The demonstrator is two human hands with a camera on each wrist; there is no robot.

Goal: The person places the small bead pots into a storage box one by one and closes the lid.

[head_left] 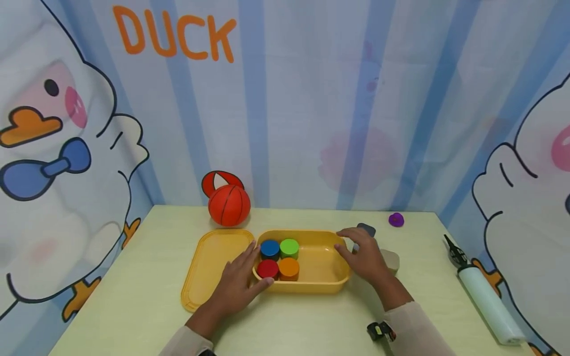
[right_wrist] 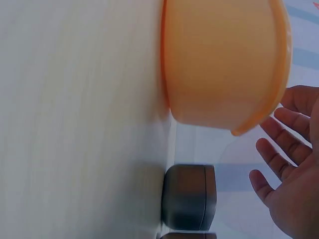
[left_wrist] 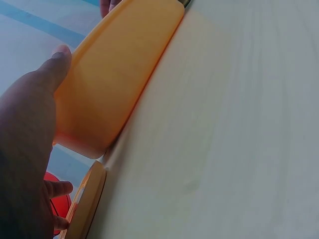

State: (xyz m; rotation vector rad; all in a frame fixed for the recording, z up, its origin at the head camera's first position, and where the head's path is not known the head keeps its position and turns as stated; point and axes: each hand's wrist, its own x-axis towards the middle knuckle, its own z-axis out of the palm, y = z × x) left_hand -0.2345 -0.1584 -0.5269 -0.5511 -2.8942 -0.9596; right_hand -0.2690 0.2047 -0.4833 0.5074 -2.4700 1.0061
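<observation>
An open yellow plastic box (head_left: 307, 287) stands on the table between both hands. Its left half holds round pieces: blue (head_left: 269, 248), green (head_left: 289, 247), red (head_left: 267, 269) and orange (head_left: 289, 268). My left hand (head_left: 236, 287) rests at the box's left end, thumb along the front rim; the left wrist view shows this thumb against the box wall (left_wrist: 119, 64). At the right end, my right hand (head_left: 367, 254) has its fingers loosely spread by the rim, holding nothing. In the right wrist view, its fingertips are close to the box rim (right_wrist: 286, 64); contact is unclear.
Left of the box lies a flat yellow lid (head_left: 207, 269), partly behind my left hand. A red ball (head_left: 229, 205) sits at the back. Beyond my right hand are a dark block (head_left: 366, 229) and a beige one (head_left: 392, 260). Further right are a purple object (head_left: 396, 219) and a pump (head_left: 490, 301).
</observation>
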